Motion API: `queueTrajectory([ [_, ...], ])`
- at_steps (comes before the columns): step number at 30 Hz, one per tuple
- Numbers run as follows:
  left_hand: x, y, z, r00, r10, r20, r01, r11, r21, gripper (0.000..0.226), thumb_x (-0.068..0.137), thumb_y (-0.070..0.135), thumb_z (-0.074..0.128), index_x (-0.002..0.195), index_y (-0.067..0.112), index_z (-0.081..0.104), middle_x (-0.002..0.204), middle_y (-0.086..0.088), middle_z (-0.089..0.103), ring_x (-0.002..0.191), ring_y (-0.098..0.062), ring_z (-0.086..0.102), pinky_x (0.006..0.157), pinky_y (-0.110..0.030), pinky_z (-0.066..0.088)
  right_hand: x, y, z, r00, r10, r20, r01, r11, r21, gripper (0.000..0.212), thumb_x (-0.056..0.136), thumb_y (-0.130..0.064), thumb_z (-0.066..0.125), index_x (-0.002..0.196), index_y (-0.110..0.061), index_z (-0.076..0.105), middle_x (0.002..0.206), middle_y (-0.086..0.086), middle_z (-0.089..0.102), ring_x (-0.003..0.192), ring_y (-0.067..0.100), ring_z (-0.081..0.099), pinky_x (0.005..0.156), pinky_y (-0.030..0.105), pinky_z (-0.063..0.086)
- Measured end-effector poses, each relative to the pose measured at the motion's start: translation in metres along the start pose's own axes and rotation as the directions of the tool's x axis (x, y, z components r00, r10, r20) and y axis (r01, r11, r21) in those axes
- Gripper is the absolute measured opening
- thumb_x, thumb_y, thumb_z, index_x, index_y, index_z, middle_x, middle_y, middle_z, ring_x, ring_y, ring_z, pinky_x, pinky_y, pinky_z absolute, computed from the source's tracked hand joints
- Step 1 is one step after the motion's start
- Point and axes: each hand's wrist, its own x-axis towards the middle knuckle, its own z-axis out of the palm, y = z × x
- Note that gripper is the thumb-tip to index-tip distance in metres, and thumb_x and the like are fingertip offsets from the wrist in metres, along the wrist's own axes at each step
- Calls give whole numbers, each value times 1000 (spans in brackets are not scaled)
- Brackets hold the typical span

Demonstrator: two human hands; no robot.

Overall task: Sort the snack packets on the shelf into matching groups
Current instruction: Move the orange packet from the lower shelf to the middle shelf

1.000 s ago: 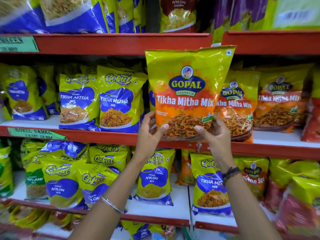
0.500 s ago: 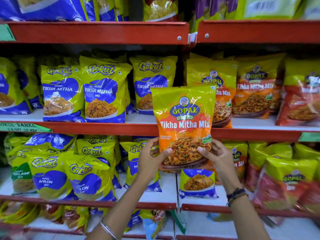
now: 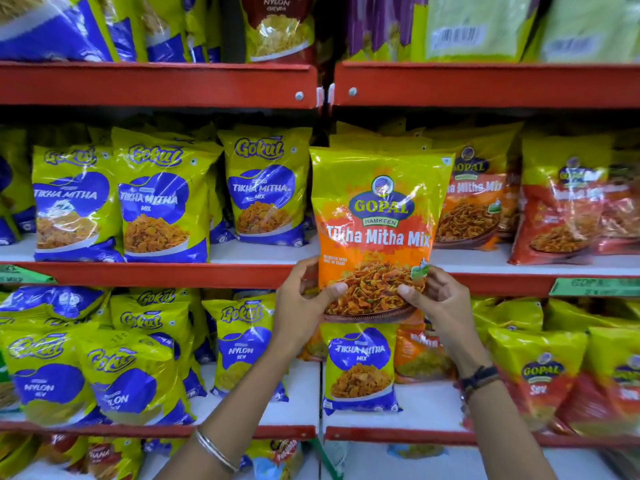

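I hold a yellow-and-orange Gopal Tikha Mitha Mix packet [image 3: 375, 230] upright in front of the middle shelf [image 3: 242, 273]. My left hand [image 3: 304, 306] grips its lower left corner and my right hand [image 3: 436, 303] its lower right corner. Behind it stand more Gopal Tikha Mitha Mix packets [image 3: 474, 202]. Blue-and-yellow Gokul Tikha Mitha packets [image 3: 159, 199] fill the same shelf on the left. One Gokul Tikha Mitha packet [image 3: 360, 368] stands on the lower shelf just under my hands.
Gokul Nylon Sev packets [image 3: 117, 375] crowd the lower shelf at left. Red Gopal Sev packets [image 3: 540, 382] sit at lower right, and red-orange Gopal packets [image 3: 561, 206] at the middle shelf's right. The red upper shelf edge [image 3: 156, 84] carries more bags.
The held packet came down from high in front of the shelf, then moved back up and toward the Gopal row. Both hands keep their grip on its bottom corners.
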Motion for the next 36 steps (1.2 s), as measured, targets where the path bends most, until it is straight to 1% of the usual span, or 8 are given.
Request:
queueTrajectory([
  [3,22,10,43,998,56,16,-56,998,-6,54,68,23,80,116,25,57,102,6,70,92,-4,68,77,-23,56,23,-12,-40,997,-68,-23,67,996,-50,46,70,-12,79,111,-19,62,97,-14,74,92,-4,68,76,12,51],
  [6,42,20,91,992,120,28,-120,993,-5,51,65,29,78,107,43,54,104,6,69,97,-8,67,85,-32,55,46,-19,-83,991,-119,-59,114,989,-91,45,77,-3,72,119,-13,58,95,-21,74,93,-7,66,77,10,51],
  [10,61,20,148,985,153,74,-153,988,-9,50,69,16,77,107,34,50,97,15,66,89,4,64,85,-32,55,70,-21,-130,979,-170,-113,152,976,-155,58,72,-27,76,124,-10,55,108,-11,70,100,2,66,81,19,55],
  [16,79,6,210,984,151,93,-152,988,5,53,74,21,73,119,32,48,116,-2,64,106,-14,63,93,-44,53,98,1,-175,980,-151,-132,127,977,-172,59,81,-12,73,133,-7,46,123,4,59,113,13,56,96,31,45],
  [21,92,-10,232,990,85,115,-101,985,139,56,80,29,70,129,22,43,120,-3,63,108,-19,60,93,-43,51,111,18,-186,984,-110,-139,76,970,-230,40,85,-3,66,120,-17,52,111,-13,60,93,-21,58,77,1,45],
  [26,97,-25,241,993,50,110,-82,949,305,55,87,31,62,134,14,38,117,-6,65,105,-25,62,82,-36,49,123,23,-185,984,-91,-154,41,953,-299,48,89,-8,63,133,-2,47,114,-14,51,112,8,50,76,-2,41],
  [32,93,-28,239,988,95,125,-128,948,292,50,90,21,60,134,15,37,125,-5,59,111,-21,59,88,-37,51,109,18,-168,947,-188,-259,67,908,-414,49,89,-18,64,133,-3,48,120,-1,51,114,12,47,100,27,41],
  [36,53,-29,211,962,273,-1,-267,942,202,35,92,16,55,126,14,48,126,-1,56,117,-10,53,96,-30,48,68,32,-127,875,-354,-330,199,885,-422,40,87,-22,67,123,-9,54,124,2,53,116,10,48,102,19,37],
])
